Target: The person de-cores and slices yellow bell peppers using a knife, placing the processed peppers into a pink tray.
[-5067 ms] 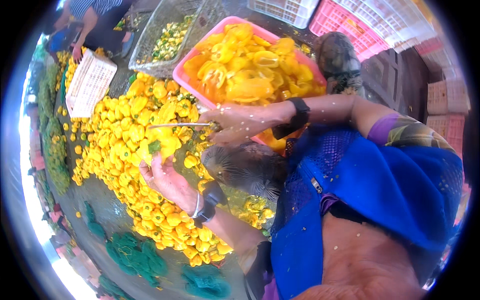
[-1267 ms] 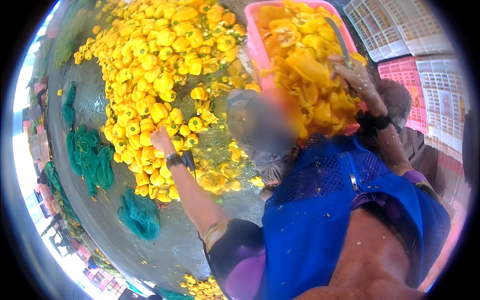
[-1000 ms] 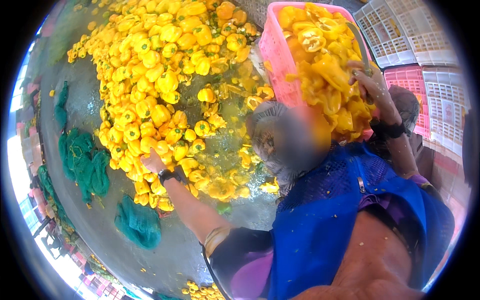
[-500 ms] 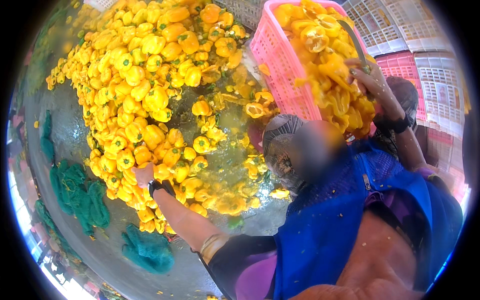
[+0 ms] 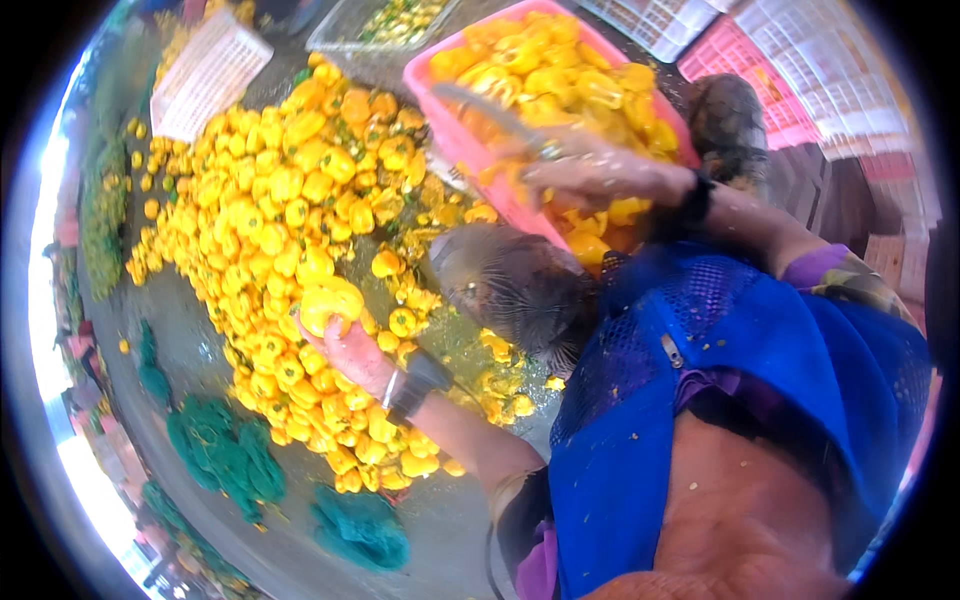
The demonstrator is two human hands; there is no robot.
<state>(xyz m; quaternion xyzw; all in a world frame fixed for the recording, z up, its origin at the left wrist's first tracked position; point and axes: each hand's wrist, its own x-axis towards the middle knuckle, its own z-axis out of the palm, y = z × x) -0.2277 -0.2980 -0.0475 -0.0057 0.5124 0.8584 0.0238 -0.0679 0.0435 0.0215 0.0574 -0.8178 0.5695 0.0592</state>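
A yellow bell pepper (image 5: 332, 303) sits in my left hand (image 5: 352, 352), whose fingers are closed around its underside. Below and beyond it spreads a big heap of yellow bell peppers (image 5: 275, 215) on the wet floor. My right hand (image 5: 610, 168), smeared by motion, grips a knife (image 5: 495, 115) with a curved grey blade pointing left. That hand is over the near part of a pink crate (image 5: 450, 125) filled with cut yellow peppers (image 5: 545, 70).
My patterned trouser leg (image 5: 515, 285) lies between heap and crate. Green netting (image 5: 225, 455) and teal netting (image 5: 360, 528) lie at the left. A white crate (image 5: 208, 75) and a bin of scraps (image 5: 375, 50) stand behind; white crates (image 5: 800, 60) stack up at the right.
My left hand has lifted a pepper off the heap. My right hand has swung left with the knife across the pink crate. The whole view has shifted.
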